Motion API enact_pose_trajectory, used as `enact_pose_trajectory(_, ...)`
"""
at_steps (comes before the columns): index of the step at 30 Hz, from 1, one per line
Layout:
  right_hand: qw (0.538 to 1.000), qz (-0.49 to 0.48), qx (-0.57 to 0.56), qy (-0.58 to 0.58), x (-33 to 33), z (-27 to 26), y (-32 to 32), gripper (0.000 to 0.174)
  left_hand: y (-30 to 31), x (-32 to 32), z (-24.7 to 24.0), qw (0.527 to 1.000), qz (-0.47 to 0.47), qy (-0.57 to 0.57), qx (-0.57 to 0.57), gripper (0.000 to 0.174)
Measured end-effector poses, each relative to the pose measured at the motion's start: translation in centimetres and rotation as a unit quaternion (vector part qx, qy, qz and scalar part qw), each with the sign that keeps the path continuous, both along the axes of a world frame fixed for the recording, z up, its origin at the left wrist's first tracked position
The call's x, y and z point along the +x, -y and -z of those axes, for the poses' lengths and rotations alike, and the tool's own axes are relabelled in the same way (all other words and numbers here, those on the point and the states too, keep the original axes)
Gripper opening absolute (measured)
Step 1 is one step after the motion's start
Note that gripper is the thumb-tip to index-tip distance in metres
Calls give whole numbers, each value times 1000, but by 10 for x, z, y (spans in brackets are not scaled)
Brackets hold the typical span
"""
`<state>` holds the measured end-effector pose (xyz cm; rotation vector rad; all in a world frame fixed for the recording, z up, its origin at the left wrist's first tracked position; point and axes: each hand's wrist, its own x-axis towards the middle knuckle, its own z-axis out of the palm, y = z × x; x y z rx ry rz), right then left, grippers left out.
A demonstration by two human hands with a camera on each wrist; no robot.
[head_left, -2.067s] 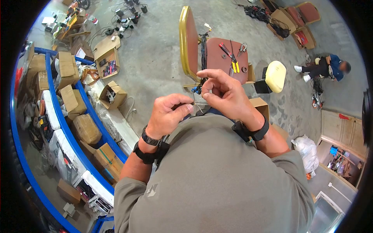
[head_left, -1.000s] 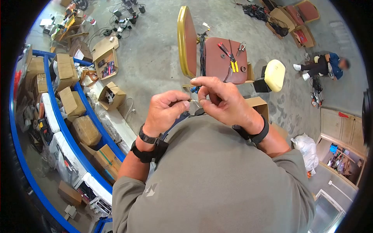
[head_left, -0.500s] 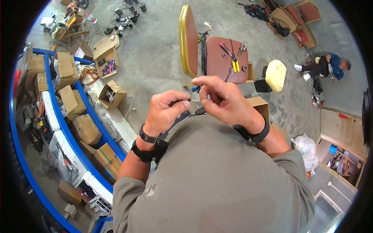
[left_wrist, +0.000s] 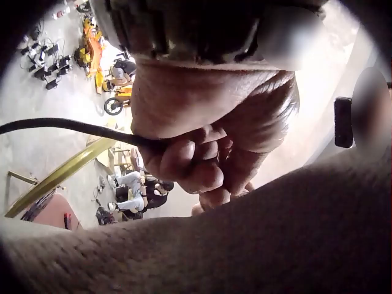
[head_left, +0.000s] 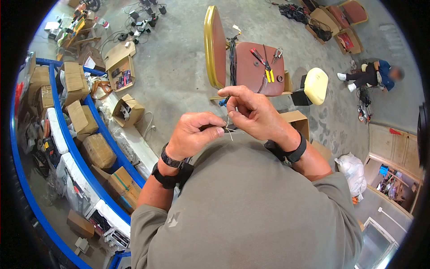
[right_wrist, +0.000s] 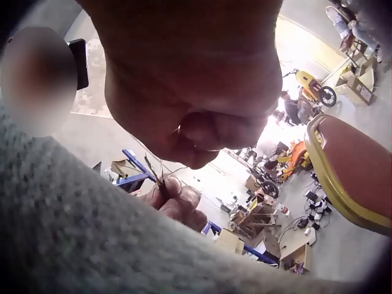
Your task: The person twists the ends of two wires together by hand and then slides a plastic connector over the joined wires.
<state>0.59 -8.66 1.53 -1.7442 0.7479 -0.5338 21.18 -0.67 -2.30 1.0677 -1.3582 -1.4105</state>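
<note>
Shelving with a blue frame (head_left: pixel 79 130) at far left, loaded with cardboard boxes and white packaging. Open carton (head_left: pixel 121 67) on the floor just beyond it, small packets inside.

Left hand (head_left: pixel 190 136): grasping, thumb and index finger pinching the end of a black cable (left_wrist: pixel 73 125). Left wrist view: cable enters at the little-finger side, remaining fingers curled. Watch and black strap at the wrist.

Thin wires (head_left: pixel 230 131): located between the two hands, in front of the person's grey-green shirt (head_left: pixel 251 197). Pale strands emerge at the left fingertips; one loose end points down toward the shirt, others rise to the right hand.

Right hand (head_left: pixel 260 119): grasping, thumb and bent fingers pinching the upper part of the wires; index finger reaches out past them.

Chair (head_left: pixel 251 83), gold-edged, beyond the hands. Dark cable bundle (head_left: pixel 233 65) hangs between backrest and seat. On the seat: small dark ring (head_left: pixel 255 63), red-and-yellow hand tool (head_left: pixel 264 66), pliers (head_left: pixel 277 54), tape roll (head_left: pixel 280 79).

Farther right: pale yellow stool (head_left: pixel 316 86), white sack (head_left: pixel 351 172), seated person in blue top (head_left: pixel 378 76).
</note>
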Motion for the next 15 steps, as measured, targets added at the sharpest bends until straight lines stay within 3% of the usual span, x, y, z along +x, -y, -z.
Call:
enact_pose_trajectory(6, 993, 0, 115, 36, -5, 7, 2, 48, -2, -1, -5, 998, -12, -37, 45, 8)
enact_pose_trajectory(15, 983, -41, 164, 69, -7, 15, 0, 42, -5, -2, 0, 999, -14, -29, 37, 9)
